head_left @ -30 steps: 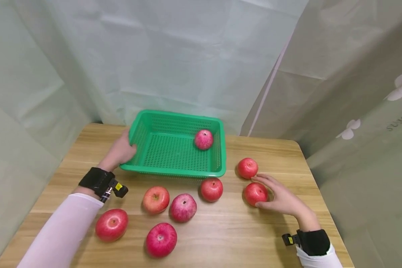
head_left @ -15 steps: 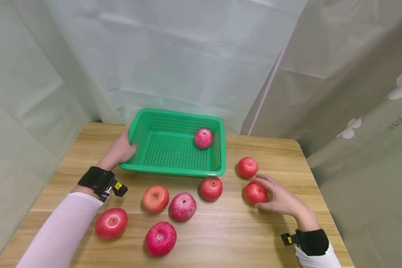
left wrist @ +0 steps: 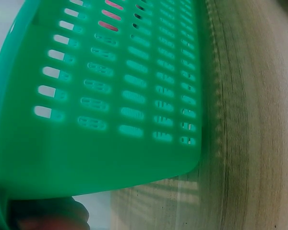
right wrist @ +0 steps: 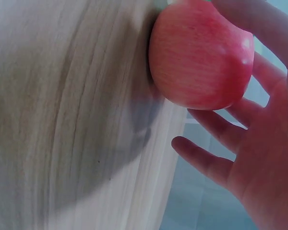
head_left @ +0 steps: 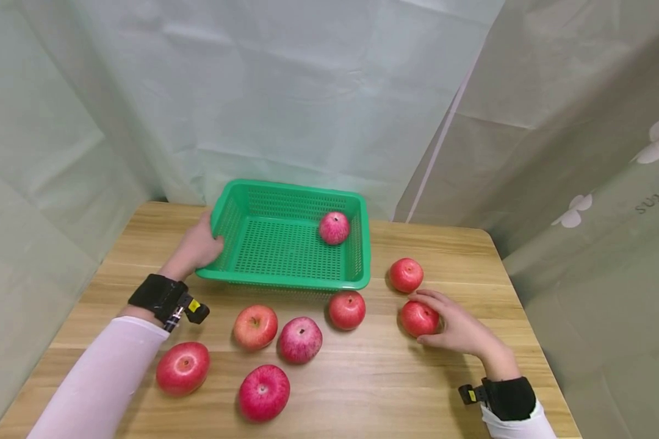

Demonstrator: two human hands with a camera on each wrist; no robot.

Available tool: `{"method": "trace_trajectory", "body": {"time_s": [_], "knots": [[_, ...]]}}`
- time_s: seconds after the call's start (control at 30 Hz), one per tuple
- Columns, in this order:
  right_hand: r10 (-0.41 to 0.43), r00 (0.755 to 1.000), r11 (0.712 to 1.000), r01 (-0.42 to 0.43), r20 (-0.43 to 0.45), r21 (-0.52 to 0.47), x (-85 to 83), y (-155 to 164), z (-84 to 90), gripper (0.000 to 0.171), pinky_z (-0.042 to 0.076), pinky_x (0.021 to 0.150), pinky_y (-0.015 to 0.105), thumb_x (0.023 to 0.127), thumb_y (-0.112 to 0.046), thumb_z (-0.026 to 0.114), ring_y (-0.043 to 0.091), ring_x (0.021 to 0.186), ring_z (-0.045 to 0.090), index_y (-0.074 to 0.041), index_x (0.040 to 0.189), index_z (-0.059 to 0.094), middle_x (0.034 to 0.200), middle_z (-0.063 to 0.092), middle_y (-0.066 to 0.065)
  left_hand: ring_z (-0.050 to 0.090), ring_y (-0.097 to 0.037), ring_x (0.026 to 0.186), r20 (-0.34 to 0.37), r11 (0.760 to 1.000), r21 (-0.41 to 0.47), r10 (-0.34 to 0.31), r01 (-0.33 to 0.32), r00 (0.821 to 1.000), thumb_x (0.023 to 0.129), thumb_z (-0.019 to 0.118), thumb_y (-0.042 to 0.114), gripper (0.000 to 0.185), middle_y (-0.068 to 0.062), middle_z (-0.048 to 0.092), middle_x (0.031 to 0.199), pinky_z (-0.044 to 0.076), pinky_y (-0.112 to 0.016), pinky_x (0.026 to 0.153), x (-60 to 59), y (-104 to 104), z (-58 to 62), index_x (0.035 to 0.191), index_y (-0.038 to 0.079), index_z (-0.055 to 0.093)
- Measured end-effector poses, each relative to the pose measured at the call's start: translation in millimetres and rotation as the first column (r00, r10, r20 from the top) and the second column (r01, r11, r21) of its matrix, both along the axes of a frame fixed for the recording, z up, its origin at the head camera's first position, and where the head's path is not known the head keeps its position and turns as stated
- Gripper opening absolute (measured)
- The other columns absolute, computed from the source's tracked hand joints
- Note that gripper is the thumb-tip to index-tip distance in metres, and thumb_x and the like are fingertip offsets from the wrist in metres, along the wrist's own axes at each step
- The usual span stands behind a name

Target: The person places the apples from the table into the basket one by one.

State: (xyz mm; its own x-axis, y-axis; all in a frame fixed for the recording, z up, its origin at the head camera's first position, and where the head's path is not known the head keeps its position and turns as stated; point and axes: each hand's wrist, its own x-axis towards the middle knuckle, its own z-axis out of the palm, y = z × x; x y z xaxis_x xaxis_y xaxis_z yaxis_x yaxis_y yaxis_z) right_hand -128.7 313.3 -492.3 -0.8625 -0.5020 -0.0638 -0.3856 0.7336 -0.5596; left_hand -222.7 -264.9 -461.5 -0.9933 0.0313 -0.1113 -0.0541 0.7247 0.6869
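Observation:
My left hand (head_left: 199, 245) grips the left rim of a green plastic basket (head_left: 285, 283); in the left wrist view the basket's slotted wall (left wrist: 86, 158) fills most of the frame, with part of the hand under the rim. One red apple (head_left: 334, 228) lies inside at the right. On the table's right side, my right hand (head_left: 458, 323) holds thumb and fingers round a red apple (head_left: 419, 319) that rests on the wood. The right wrist view shows this apple (right wrist: 199, 57) between the thumb and fingers, the little finger apart from it. Another apple (head_left: 406, 275) sits just behind it.
Several more apples lie in front of the basket: a red one (head_left: 347, 310) near its front edge, an orange-red one (head_left: 255, 327), a pink one (head_left: 300, 339), a dark red one (head_left: 264, 393) and one by the left forearm (head_left: 183, 368). Pale curtains (head_left: 307, 110) surround the wooden table (head_left: 373, 390).
My right hand has shifted slightly left, closer round the apple. The left hand and the basket have stayed in place.

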Motion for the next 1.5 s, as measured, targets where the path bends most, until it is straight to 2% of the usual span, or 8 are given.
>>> {"method": "trace_trajectory", "body": {"time_s": [0.43,0.6,0.93,1.2,1.5], "knots": [[-0.011,1.000,1.000,0.011,0.018,0.013,1.0,-1.1,-4.5,0.083,0.051,0.102,0.065,0.078,-0.020,0.097,0.041,0.135,0.055,-0.020,0.152,0.058,0.153,0.054,0.014,0.065,-0.044,0.096,0.007,1.000,0.020,0.002,-0.002,1.000,0.106,0.045,0.007,0.072,-0.045,0.049,0.137,0.056,-0.048,0.074,-1.6,-1.0,-1.5,0.164,-0.012,0.008],[-0.014,1.000,1.000,0.014,0.020,0.010,2.3,-2.6,-5.1,0.082,0.049,0.103,0.066,0.078,-0.016,0.097,0.040,0.135,0.055,-0.017,0.150,0.059,0.151,0.055,0.014,0.062,-0.046,0.102,0.000,1.000,0.014,-0.003,0.003,1.000,0.106,0.046,0.008,0.070,-0.045,0.048,0.139,0.055,-0.052,0.080,1.2,-0.5,-2.9,0.163,-0.014,0.011],[-0.014,1.000,1.000,0.014,0.021,0.022,0.6,-3.5,-6.5,0.085,0.051,0.101,0.065,0.077,-0.017,0.097,0.040,0.134,0.055,-0.016,0.152,0.057,0.151,0.055,0.014,0.065,-0.043,0.094,-0.002,1.000,0.022,0.001,-0.001,1.000,0.105,0.046,0.007,0.068,-0.044,0.052,0.133,0.056,-0.046,0.073,1.8,0.6,-0.9,0.161,-0.014,0.015],[-0.020,0.999,0.999,0.019,0.028,0.026,1.0,-3.2,-8.2,0.086,0.052,0.100,0.065,0.077,-0.019,0.097,0.041,0.134,0.055,-0.017,0.153,0.057,0.152,0.054,0.014,0.063,-0.045,0.099,-0.002,1.000,0.013,-0.001,0.001,1.000,0.105,0.047,0.008,0.069,-0.045,0.050,0.136,0.055,-0.050,0.076,2.1,0.7,0.4,0.162,-0.014,0.013],[-0.024,0.998,0.999,0.023,0.061,0.024,-2.2,-7.0,-9.4,0.082,0.054,0.097,0.063,0.078,-0.020,0.097,0.040,0.132,0.056,-0.023,0.150,0.059,0.151,0.053,0.013,0.065,-0.043,0.093,-0.003,1.000,0.015,0.009,-0.009,1.000,0.105,0.047,0.007,0.067,-0.045,0.051,0.132,0.055,-0.044,0.070,4.6,2.6,3.6,0.160,-0.015,0.015]]}}
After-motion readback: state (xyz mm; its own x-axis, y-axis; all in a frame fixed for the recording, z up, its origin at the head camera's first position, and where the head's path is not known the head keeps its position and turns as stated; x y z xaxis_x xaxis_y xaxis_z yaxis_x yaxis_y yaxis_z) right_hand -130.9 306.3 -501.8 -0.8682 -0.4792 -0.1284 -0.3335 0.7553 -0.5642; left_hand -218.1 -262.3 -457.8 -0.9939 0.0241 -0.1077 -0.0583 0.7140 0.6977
